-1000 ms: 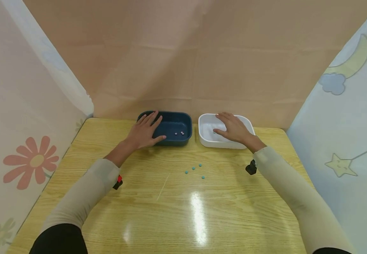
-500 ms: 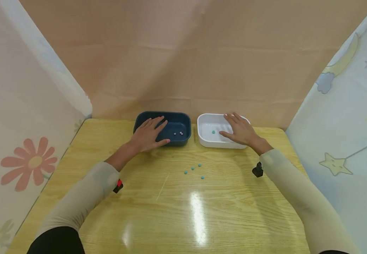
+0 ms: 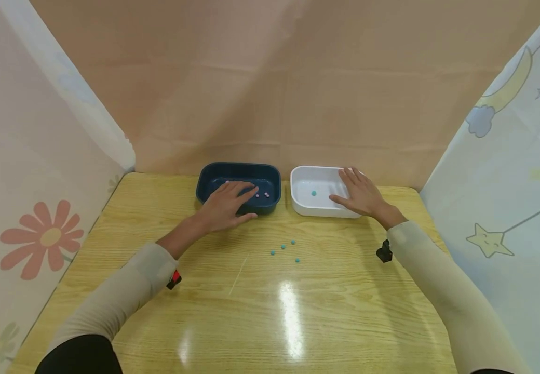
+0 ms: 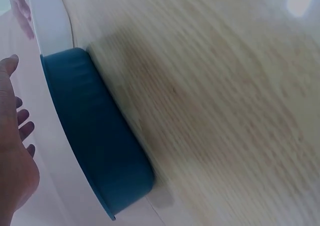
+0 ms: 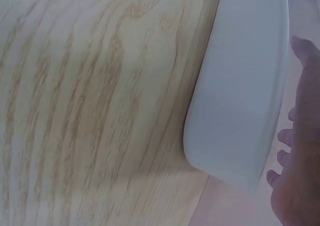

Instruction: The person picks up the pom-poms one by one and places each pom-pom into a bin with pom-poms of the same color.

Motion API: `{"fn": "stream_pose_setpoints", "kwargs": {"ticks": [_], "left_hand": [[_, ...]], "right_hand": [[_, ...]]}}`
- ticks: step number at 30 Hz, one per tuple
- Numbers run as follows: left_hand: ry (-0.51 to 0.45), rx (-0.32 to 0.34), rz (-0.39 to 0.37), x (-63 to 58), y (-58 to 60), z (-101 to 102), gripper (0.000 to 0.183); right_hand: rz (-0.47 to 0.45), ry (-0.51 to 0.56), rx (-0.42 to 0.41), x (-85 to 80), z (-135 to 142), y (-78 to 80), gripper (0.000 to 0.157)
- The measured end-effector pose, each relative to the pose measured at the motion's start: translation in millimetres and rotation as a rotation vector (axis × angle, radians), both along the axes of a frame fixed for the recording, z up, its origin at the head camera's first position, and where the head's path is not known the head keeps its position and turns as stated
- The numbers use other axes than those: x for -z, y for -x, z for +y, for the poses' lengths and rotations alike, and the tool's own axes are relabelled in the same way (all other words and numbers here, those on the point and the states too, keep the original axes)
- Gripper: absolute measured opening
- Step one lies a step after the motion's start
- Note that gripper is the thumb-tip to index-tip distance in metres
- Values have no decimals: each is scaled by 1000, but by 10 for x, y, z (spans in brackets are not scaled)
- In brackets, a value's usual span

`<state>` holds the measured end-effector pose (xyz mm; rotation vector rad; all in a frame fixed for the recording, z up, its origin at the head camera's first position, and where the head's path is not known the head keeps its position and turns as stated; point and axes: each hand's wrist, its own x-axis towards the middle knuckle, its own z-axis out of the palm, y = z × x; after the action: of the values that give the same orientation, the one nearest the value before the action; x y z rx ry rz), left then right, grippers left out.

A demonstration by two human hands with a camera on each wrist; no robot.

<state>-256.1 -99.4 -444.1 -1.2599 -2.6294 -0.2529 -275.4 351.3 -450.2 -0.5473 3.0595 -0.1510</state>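
My left hand (image 3: 225, 206) hovers over the front of a dark blue tray (image 3: 270, 174), fingers spread and nothing between them. Several small pinkish beads (image 3: 266, 195) lie inside that tray; its left part is partly hidden by the hand. Over the right part of a white tray (image 3: 300, 205) is my right hand (image 3: 362, 196), its fingers loosely spread and holding nothing. One turquoise bead (image 3: 314, 193) lies in the white tray. In the left wrist view, the left hand (image 4: 12, 141) shows above the blue tray's rim; the right wrist view has the right hand (image 5: 302, 136) beside the white tray's rim.
Several turquoise beads (image 3: 283, 246) lie scattered on the wooden table (image 3: 232, 311) in front of the trays. A brown paper backdrop (image 3: 251, 93) rises behind them, and printed cloth walls flank the table on both sides.
The right hand has moved to the right, uncovering the turquoise bead in the white tray. The left hand has shifted right and nearer the person over the blue tray.
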Motion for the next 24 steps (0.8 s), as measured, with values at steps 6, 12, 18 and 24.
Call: {"fn": "stream_pose_setpoints", "kwargs": {"ticks": [6, 12, 18, 24], "left_hand": [[-53, 86, 59, 77, -87, 37, 67], [-94, 161, 45, 153, -190, 79, 59], [-153, 197, -53, 253, -281, 141, 53], [-214, 211, -154, 345, -373, 209, 53]], "right_hand": [[-2, 2, 3, 40, 38, -12, 98], [2, 20, 9, 66, 60, -1, 99], [0, 30, 28, 89, 97, -1, 101], [-39, 31, 44, 94, 124, 8, 99]]}}
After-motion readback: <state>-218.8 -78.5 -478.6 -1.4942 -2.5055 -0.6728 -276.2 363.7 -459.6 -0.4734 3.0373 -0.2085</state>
